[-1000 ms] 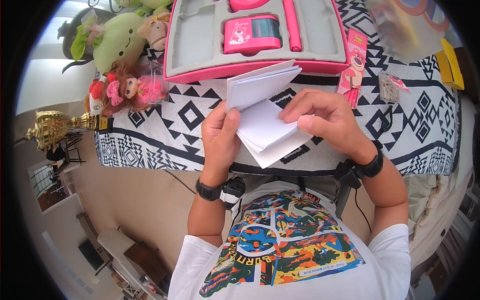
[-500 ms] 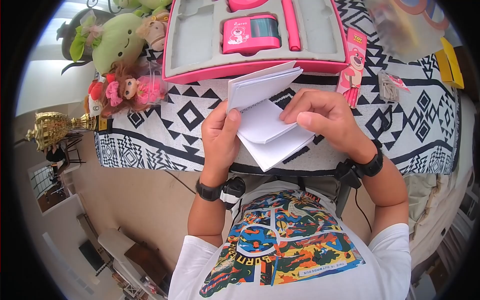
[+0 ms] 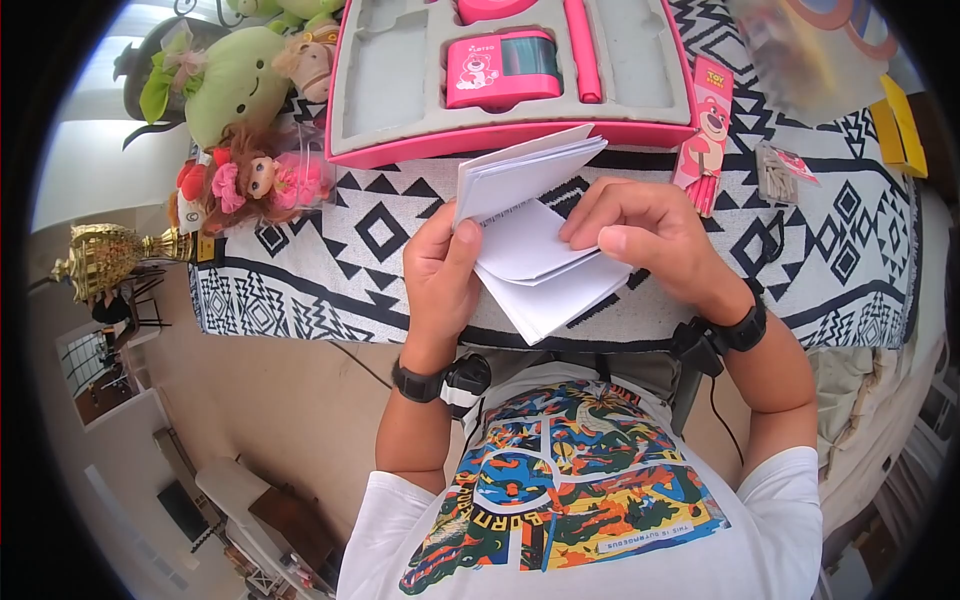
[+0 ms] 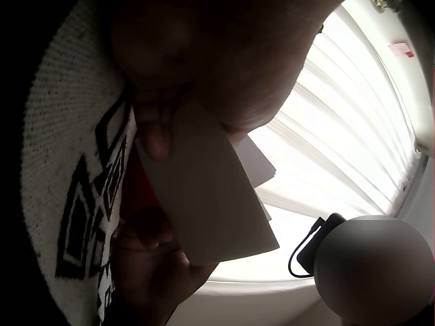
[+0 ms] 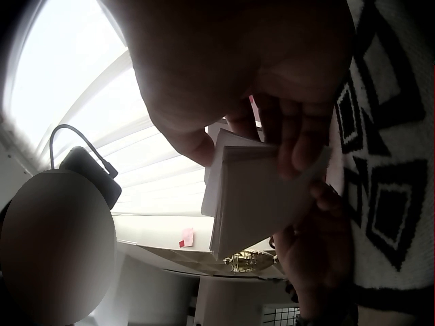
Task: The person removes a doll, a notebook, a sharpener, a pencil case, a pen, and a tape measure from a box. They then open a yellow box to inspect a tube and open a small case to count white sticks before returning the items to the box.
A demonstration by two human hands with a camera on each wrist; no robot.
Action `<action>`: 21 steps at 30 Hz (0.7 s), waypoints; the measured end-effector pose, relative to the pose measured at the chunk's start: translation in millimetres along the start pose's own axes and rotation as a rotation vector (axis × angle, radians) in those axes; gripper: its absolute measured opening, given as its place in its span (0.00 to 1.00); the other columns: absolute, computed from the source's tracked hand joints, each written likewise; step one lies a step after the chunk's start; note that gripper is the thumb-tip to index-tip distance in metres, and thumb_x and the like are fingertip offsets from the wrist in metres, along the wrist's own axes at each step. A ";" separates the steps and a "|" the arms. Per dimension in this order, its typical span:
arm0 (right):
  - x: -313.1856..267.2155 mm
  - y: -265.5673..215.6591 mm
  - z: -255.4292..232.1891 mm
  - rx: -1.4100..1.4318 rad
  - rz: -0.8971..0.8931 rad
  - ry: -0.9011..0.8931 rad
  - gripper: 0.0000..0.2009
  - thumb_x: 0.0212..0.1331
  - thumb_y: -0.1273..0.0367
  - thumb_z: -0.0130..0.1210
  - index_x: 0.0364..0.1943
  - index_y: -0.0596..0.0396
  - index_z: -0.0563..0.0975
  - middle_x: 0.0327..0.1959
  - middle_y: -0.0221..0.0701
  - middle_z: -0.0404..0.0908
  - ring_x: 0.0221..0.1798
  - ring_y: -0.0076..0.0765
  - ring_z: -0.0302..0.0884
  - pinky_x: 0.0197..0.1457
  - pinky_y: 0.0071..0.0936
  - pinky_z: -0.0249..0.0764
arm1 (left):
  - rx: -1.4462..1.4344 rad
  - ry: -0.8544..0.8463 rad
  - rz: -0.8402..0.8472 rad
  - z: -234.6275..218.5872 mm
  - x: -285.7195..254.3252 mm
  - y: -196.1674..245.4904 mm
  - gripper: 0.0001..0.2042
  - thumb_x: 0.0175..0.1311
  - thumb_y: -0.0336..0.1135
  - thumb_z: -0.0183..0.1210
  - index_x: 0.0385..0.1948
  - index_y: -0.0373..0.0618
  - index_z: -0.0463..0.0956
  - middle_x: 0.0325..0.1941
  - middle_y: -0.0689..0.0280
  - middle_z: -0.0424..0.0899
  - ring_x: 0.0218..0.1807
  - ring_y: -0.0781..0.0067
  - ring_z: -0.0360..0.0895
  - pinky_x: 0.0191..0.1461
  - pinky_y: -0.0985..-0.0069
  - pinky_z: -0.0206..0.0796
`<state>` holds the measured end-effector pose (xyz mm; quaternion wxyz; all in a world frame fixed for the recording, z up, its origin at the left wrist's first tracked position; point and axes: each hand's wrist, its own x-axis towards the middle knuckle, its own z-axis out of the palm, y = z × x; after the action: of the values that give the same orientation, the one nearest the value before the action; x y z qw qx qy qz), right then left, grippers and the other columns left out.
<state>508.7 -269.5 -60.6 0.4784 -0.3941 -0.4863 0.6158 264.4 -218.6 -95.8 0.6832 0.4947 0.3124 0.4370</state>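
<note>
A small white notebook (image 3: 535,240) lies open in the air above the near edge of the patterned cloth. The left hand (image 3: 440,275) grips its left side near the binding, thumb on the inner page. The right hand (image 3: 650,235) has its fingers on the page, thumb at the edge of the lifted sheets; more pages hang below, spread apart from these. In the left wrist view the notebook's plain outer cover (image 4: 211,190) faces the camera. The right wrist view shows the stack of pages (image 5: 251,197) beneath the right hand (image 5: 245,75).
Behind the notebook stands a pink box (image 3: 400,150) with a grey tray holding a pink sharpener (image 3: 480,75). A pink pencil pack (image 3: 708,135) and a small clear packet (image 3: 775,178) lie right, near a yellow box (image 3: 900,130). A doll (image 3: 262,178), green plush (image 3: 235,85) and gold trophy (image 3: 105,250) are left.
The lower pages have dropped away from the upper sheets, widening the gap between them. The left hand keeps its grip, and the right hand has barely moved.
</note>
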 end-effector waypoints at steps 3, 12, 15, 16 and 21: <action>0.3 -0.8 0.1 0.000 -0.005 -0.002 0.15 0.64 0.60 0.59 0.35 0.61 0.84 0.43 0.40 0.84 0.47 0.32 0.80 0.52 0.26 0.72 | -0.001 -0.006 0.003 -0.5 -0.2 0.1 0.20 0.76 0.41 0.57 0.59 0.32 0.77 0.54 0.61 0.83 0.53 0.76 0.78 0.58 0.75 0.68; -0.9 7.0 -5.8 0.096 0.030 -0.009 0.17 0.71 0.60 0.55 0.36 0.63 0.84 0.42 0.35 0.82 0.46 0.27 0.79 0.50 0.25 0.72 | -0.049 -0.138 0.088 -5.8 7.0 3.3 0.19 0.74 0.40 0.58 0.55 0.30 0.79 0.60 0.51 0.79 0.60 0.65 0.78 0.65 0.70 0.68; 0.3 17.1 -5.7 0.014 -0.088 0.016 0.18 0.73 0.58 0.52 0.42 0.61 0.82 0.47 0.33 0.81 0.46 0.24 0.79 0.47 0.21 0.72 | -0.039 -0.176 0.122 -7.2 7.3 4.2 0.16 0.71 0.34 0.58 0.52 0.31 0.80 0.62 0.50 0.77 0.62 0.62 0.77 0.68 0.67 0.67; 0.2 19.6 -4.5 0.008 -0.098 0.007 0.18 0.73 0.58 0.52 0.42 0.61 0.82 0.47 0.33 0.81 0.46 0.24 0.79 0.47 0.21 0.72 | 0.022 -0.117 0.098 -6.4 5.5 3.8 0.14 0.69 0.31 0.57 0.51 0.31 0.80 0.63 0.50 0.77 0.63 0.61 0.77 0.69 0.66 0.66; 1.6 11.1 0.5 0.197 0.102 0.048 0.23 0.72 0.60 0.55 0.64 0.58 0.68 0.57 0.35 0.77 0.49 0.22 0.79 0.48 0.18 0.75 | -0.060 -0.052 0.076 -3.4 4.1 -0.8 0.11 0.59 0.19 0.57 0.43 0.39 0.76 0.62 0.53 0.76 0.64 0.64 0.73 0.69 0.68 0.64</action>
<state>505.6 -268.8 -71.4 0.4943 -0.3841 -0.3912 0.6747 263.5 -213.7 -97.7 0.6887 0.4967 0.2622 0.4586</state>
